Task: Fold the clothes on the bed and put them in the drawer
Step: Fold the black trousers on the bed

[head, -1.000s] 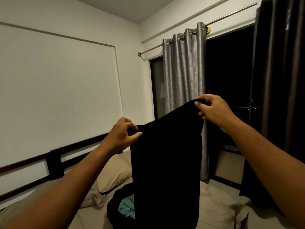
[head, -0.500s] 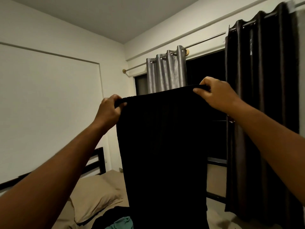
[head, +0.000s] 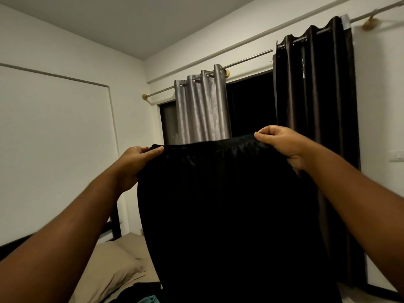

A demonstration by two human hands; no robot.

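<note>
From the head camera, the black garment hangs straight down in front of the person, long axis vertical. Its gathered top edge is stretched between the hands: the left hand pinches one corner and the right hand pinches the other, slightly higher. The bed lies below and to the left, so laying the garment flat probably means lowering it forward and down.

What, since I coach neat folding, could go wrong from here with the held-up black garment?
1. The left hand and right hand only pinch the top edge of the long black fabric garment; a slip could drop one corner and skew the fold.
2. The garment hides much of the beige-sheeted bed, so lowering it may land it on the dark clothes pile beside the beige pillow.
</note>
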